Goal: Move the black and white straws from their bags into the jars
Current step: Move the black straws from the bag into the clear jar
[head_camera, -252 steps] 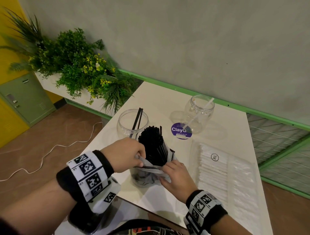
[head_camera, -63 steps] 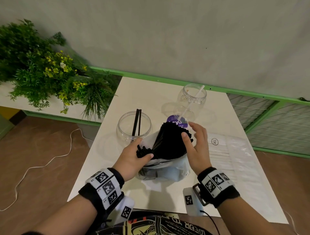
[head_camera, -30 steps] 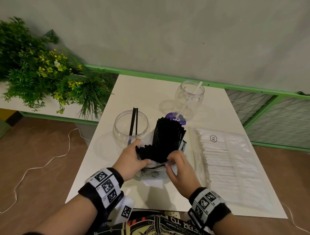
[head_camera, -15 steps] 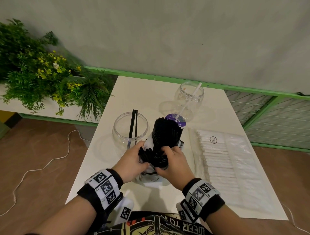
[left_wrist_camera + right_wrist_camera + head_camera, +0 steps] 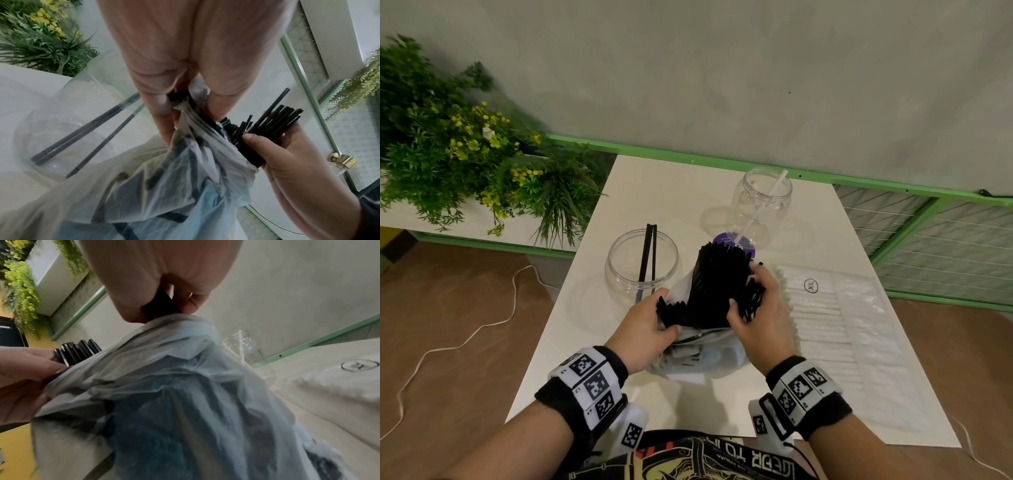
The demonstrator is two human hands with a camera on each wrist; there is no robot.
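Observation:
A thick bundle of black straws [image 5: 717, 277] sticks up out of a clear plastic bag [image 5: 702, 353] on the white table [image 5: 654, 185]. My left hand [image 5: 650, 325] pinches the bag's rim and a few straws [image 5: 180, 97] at the bundle's left. My right hand [image 5: 760, 315] grips the right part of the bundle [image 5: 267, 129]. Behind the left hand a wide clear jar [image 5: 642, 260] holds a few black straws. Farther back a second clear jar [image 5: 763, 202] holds one white straw. A flat bag of white straws [image 5: 832, 329] lies at the right.
A purple round sticker [image 5: 732, 240] lies on the table between the jars. Green plants [image 5: 465, 154] in a planter stand off the table's left. A green-framed mesh fence [image 5: 928, 233] runs at the right. A white cable [image 5: 465, 335] lies on the brown floor.
My right hand has slid from the bundle's front to its right side and spread round the straws. The left hand keeps its hold on the bag's rim.

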